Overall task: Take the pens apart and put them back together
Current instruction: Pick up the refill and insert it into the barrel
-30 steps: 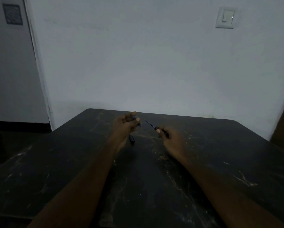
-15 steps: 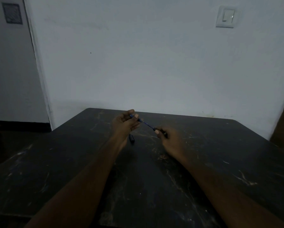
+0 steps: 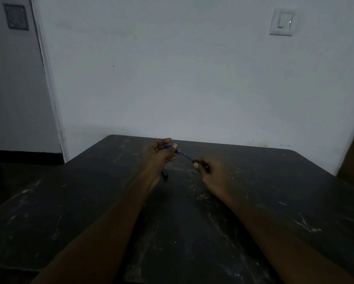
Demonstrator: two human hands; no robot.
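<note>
Left hand: raised above the far part of the table, fingers curled in, thumb and fingertips pinched on the blue pen barrel.
Right hand: lower and nearer the camera, closed on the dark end of the pen refill, thumb on top.
Blue pen barrel: only a short length shows between the left fingers; the rest is hidden in the grip.
Pen refill: a thin blue rod slanting down from the left fingers to the right ones, spanning the gap between the two hands, clear of the tabletop.
Join: whether the rod sits inside the barrel or just meets it cannot be told in the dim light.
Black pen part: lies on the table just below the left wrist, untouched; too dark to say which piece it is.
Table: dark, scuffed with pale scratches, its far edge near the white wall.
Light switch: on the wall, upper right.
</note>
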